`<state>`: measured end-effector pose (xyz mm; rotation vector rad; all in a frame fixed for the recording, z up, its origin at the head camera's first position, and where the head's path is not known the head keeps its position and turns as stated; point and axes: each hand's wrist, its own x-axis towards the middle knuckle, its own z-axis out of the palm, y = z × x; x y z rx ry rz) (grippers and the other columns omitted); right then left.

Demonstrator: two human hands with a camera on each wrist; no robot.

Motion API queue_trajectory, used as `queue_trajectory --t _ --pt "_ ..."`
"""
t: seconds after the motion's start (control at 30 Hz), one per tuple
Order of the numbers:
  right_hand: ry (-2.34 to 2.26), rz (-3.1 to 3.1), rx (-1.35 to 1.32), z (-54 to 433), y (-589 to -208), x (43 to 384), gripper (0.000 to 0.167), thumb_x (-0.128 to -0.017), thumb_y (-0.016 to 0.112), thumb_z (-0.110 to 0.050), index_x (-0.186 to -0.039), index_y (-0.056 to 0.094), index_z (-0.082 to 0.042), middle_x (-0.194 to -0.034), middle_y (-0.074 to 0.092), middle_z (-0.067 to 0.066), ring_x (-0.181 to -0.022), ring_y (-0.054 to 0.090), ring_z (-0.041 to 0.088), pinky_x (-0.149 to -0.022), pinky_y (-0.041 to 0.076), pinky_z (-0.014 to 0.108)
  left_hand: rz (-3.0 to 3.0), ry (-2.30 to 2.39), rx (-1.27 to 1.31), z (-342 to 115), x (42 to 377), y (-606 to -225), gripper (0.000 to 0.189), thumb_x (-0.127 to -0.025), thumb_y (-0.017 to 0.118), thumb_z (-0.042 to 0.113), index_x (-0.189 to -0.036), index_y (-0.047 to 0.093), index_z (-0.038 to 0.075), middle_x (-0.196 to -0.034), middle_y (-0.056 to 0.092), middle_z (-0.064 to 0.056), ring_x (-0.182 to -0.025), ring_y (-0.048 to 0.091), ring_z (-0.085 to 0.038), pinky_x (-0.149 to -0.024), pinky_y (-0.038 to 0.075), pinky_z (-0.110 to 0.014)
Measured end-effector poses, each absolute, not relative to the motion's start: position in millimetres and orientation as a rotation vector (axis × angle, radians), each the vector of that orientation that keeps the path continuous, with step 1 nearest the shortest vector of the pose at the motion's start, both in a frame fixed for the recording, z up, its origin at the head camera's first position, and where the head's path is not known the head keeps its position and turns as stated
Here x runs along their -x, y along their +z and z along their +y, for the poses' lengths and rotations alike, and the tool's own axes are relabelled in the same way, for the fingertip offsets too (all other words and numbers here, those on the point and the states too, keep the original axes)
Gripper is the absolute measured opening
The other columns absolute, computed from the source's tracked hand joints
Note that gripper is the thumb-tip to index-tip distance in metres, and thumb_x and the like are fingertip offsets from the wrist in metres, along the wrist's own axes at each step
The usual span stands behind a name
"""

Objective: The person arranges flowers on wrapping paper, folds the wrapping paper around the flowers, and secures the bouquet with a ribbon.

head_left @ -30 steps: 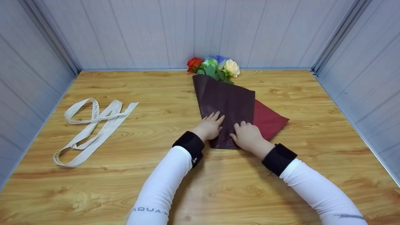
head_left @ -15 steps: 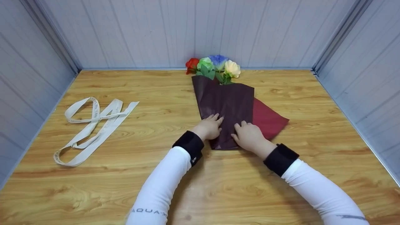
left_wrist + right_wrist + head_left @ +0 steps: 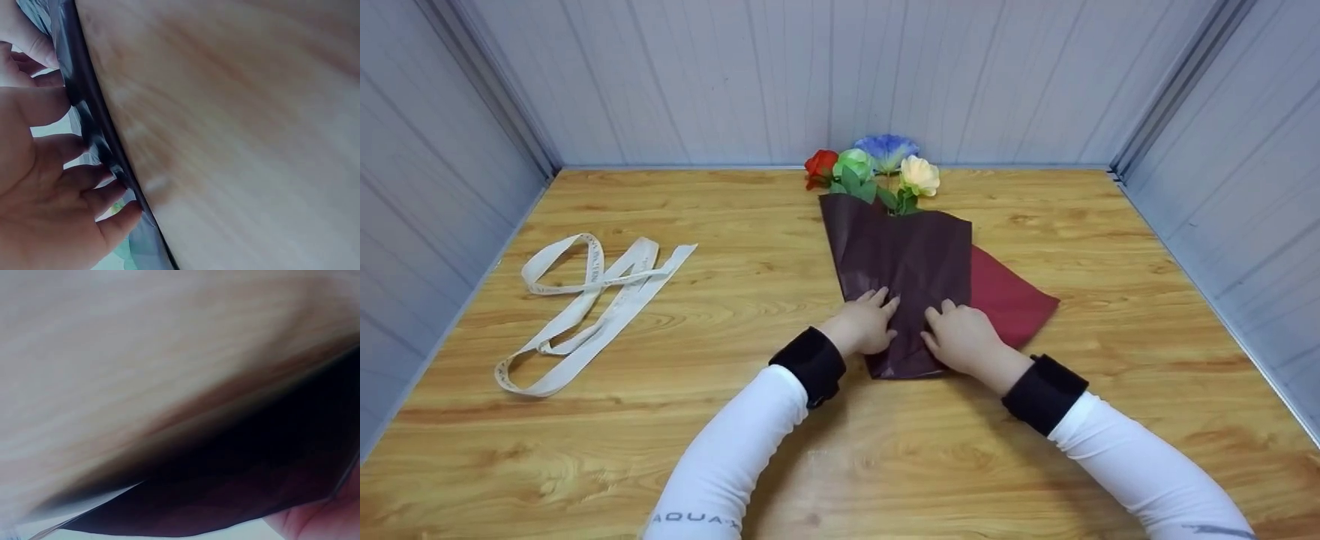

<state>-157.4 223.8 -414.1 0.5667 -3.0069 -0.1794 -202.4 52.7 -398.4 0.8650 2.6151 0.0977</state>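
wrap point(image 3: 915, 251): dark plum, lying on the wooden table point(image 3: 757, 225) a little right of its middle; a red sheet point(image 3: 1009, 300) juts from beneath its right side.
left hand point(image 3: 864, 324): at the wrap's left edge, fingers loosely spread and slightly bent, laid against it rather than curled round it.
right hand point(image 3: 966, 334): on the wrap's lower right, fingers bent; cannot tell whether they pinch it.
near edge: the narrow foot lies between the hands, with wood in front of it, between the white sleeves point(image 3: 720, 457).
left room: a broad stretch of wood separates wrap and looped ribbon point(image 3: 607, 300).
right room: wood runs from the red tip to the right wall point(image 3: 1245, 150).
far edge: the flowers point(image 3: 853, 163) sit close to the back wall point(image 3: 690, 82); cannot tell if they touch.
pointing: blooms away from the person, foot toward.
long axis: front to back, far end leaning slightly left.
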Motion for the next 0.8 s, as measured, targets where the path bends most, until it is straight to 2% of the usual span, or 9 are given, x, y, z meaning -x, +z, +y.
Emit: queue_trajectory --t 0.13,0.23,0.3,0.4,0.5,0.8 --pt "-0.179 -2.996 -0.560 224 -414 158 0.030 -0.090 0.061 -0.027 -0.098 0.060 0.002 -0.082 0.058 0.021 -0.065 0.060 0.035 -0.057 0.051 0.046 2.550 0.176 -0.878 47 203 -399 0.076 -0.094 0.051 0.046 -0.153 0.015 0.014 -0.159 0.009 -0.011 -0.147 0.009 -0.027 -0.117 0.016 -0.040" --pt "-0.174 -2.983 -0.567 223 -413 157 0.030 -0.090 0.061 -0.027 -0.097 0.060 0.002 -0.081 0.058 0.020 -0.065 0.061 0.035 -0.058 0.051 0.046 2.477 0.217 -0.893 41 204 -399 0.100 -0.082 0.065 0.056 -0.154 0.006 0.017 -0.160 -0.002 -0.011 -0.147 -0.001 -0.026 -0.118 0.009 -0.039" --pt "-0.177 -2.974 -0.566 223 -412 157 0.030 -0.090 0.061 -0.026 -0.096 0.060 0.002 -0.079 0.058 0.020 -0.065 0.061 0.035 -0.058 0.052 0.046 2.443 0.209 -0.914 37 204 -398 0.112 -0.074 0.071 0.058 -0.153 0.001 0.019 -0.159 -0.009 -0.011 -0.147 -0.007 -0.025 -0.119 0.005 -0.039" --pt "-0.170 -2.967 -0.564 223 -412 157 0.030 -0.090 0.061 -0.026 -0.097 0.060 0.003 -0.078 0.058 0.020 -0.064 0.061 0.036 -0.058 0.052 0.046 2.431 0.164 -0.965 34 204 -397 0.119 -0.069 0.075 0.059 -0.153 0.000 0.022 -0.158 -0.013 -0.013 -0.146 -0.011 -0.025 -0.119 0.001 -0.040" --pt "-0.148 -2.986 -0.539 224 -412 161 0.030 -0.090 0.061 -0.024 -0.098 0.060 0.004 -0.079 0.059 0.021 -0.065 0.061 0.037 -0.058 0.052 0.047 2.444 0.155 -0.995 33 204 -396 0.117 -0.071 0.075 0.057 -0.154 0.002 0.021 -0.158 -0.014 -0.014 -0.146 -0.012 -0.026 -0.118 0.000 -0.040" --pt "-0.102 -3.048 -0.413 224 -412 173 0.027 -0.092 0.058 -0.023 -0.096 0.058 0.004 -0.085 0.060 0.023 -0.071 0.062 0.040 -0.061 0.052 0.049 2.446 0.262 -0.904 27 207 -400 0.095 -0.088 0.062 0.048 -0.153 0.001 0.016 -0.158 -0.015 -0.013 -0.146 -0.013 -0.026 -0.118 0.002 -0.040"
